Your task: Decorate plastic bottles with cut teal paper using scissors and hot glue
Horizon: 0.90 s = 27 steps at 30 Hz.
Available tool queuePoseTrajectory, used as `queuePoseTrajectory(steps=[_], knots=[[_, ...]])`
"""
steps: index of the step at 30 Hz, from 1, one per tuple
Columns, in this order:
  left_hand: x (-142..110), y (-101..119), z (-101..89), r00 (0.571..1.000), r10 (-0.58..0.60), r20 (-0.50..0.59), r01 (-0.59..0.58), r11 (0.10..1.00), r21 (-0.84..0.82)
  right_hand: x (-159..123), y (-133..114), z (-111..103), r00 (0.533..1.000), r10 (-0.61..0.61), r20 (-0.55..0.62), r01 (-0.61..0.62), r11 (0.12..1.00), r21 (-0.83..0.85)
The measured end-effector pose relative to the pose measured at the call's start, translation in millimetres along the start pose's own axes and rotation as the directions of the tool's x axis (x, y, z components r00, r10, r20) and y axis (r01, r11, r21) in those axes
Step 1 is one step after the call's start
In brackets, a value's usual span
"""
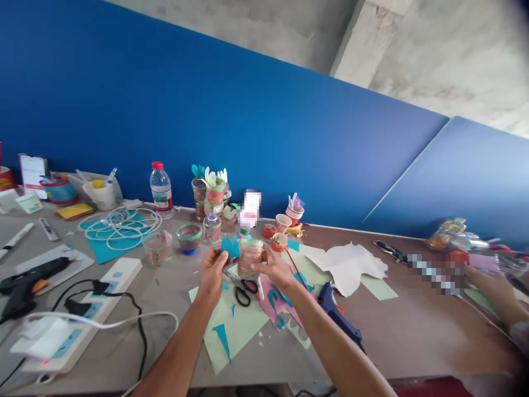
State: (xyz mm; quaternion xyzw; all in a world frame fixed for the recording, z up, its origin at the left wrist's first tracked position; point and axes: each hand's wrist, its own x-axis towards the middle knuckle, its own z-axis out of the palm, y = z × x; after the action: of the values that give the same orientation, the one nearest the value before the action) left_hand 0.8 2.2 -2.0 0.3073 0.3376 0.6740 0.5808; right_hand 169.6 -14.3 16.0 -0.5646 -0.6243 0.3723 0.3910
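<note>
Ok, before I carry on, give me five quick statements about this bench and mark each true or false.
1. The left hand holds blue cut paper and the right hand a jar. True.
2. The blue glue gun lies left of the left forearm. False: it lies right of the right forearm.
3. Black plugs sit in the power strip. True.
4. The water bottle has a green cap. False: its cap is red.
5. White paper lies right of the jar. True.

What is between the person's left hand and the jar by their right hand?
In the head view, a cut piece of blue paper, pinched by the left hand, stands between that hand and the jar; black-handled scissors show lower down.
</note>
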Motion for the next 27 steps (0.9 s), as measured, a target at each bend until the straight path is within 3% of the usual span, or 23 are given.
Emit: queuePoseTrajectory(steps=[5,10,17,19,22,25,27], knots=[[-2.5,4.8,1.5,0.996,0.05,0.068,-0.047,0.998,-0.042,0.7,-6.8,2.1,0.987,-0.029,0.156,0.013,0.995,0.103],[-2.6,10.2,0.8,0.994,-0.053,0.096,0.063,0.993,-0.098,0.0,-3.8,6.3,0.957,-0.071,0.282,0.0,0.969,0.245],[1.1,8.7,-2.0,0.986,-0.119,0.115,0.131,0.986,-0.107,-4.8,2.4,6.4,0.933,-0.161,0.321,0.082,0.966,0.244],[3.0,8.2,-3.2,0.987,-0.12,0.103,0.133,0.983,-0.128,-6.1,1.4,2.1,0.944,-0.15,0.292,0.111,0.983,0.146],[4.4,7.1,-3.1,0.989,-0.128,0.073,0.137,0.981,-0.137,-7.4,0.2,-2.8,0.98,-0.099,0.175,0.128,0.978,-0.167],[3.8,4.6,-1.9,0.99,-0.131,0.053,0.136,0.984,-0.113,-8.6,-0.8,-2.0,0.995,-0.054,0.085,0.087,0.887,-0.454],[3.2,2.7,-1.4,0.991,-0.125,0.052,0.129,0.988,-0.086,-9.5,-2.1,0.7,0.998,-0.028,0.056,0.055,0.826,-0.562]])
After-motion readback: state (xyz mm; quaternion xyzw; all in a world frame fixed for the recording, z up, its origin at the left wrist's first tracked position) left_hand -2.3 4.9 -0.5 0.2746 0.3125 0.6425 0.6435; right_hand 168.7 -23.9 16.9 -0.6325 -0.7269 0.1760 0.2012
